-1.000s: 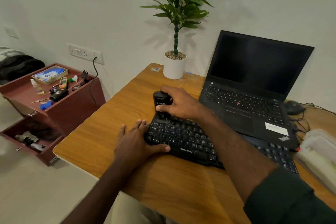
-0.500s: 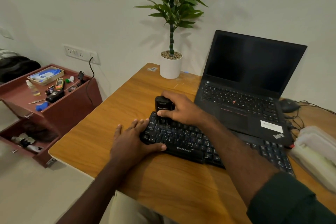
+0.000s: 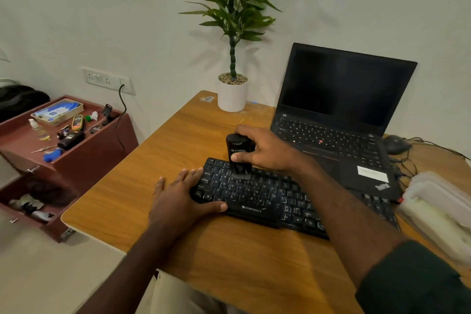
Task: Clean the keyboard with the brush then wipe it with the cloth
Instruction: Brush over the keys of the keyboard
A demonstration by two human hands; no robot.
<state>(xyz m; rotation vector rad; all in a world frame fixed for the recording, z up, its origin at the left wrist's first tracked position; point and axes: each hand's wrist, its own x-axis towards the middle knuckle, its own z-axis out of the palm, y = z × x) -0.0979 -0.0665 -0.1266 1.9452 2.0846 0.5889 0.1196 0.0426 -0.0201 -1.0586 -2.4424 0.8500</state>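
Two hands on the keyboard, brushing under way

Both hands are at the left end of the black keyboard (image 3: 257, 196), which lies on the wooden desk (image 3: 178, 148) near its front-left corner, its right part running under the right forearm and in front of the open laptop (image 3: 339, 122). The right hand (image 3: 267, 150) has its fingers and thumb curled round the black brush (image 3: 239, 153), held upright with the bristles down on the upper key rows. The left hand (image 3: 178, 194) lies flat with fingers straight on the desk at the keyboard's left edge, thumb stretched along the front edge, bracing it.

By my judgement the brushing step has only covered the left end; the wiping is not yet begun. What looks like the pale folded cloth (image 3: 438, 209) sits at the desk's right edge, just beside the keyboard's far end, though I cannot be sure it is cloth.

Risks from here:
- Pressing hard could pop a keycap or splay the bristles
- If the left hand lifts, the light keyboard may slide toward the laptop
- Sweeping backward would flick dust onto the laptop keys
- The right forearm, low over the keys, could drag across brushed rows and press them
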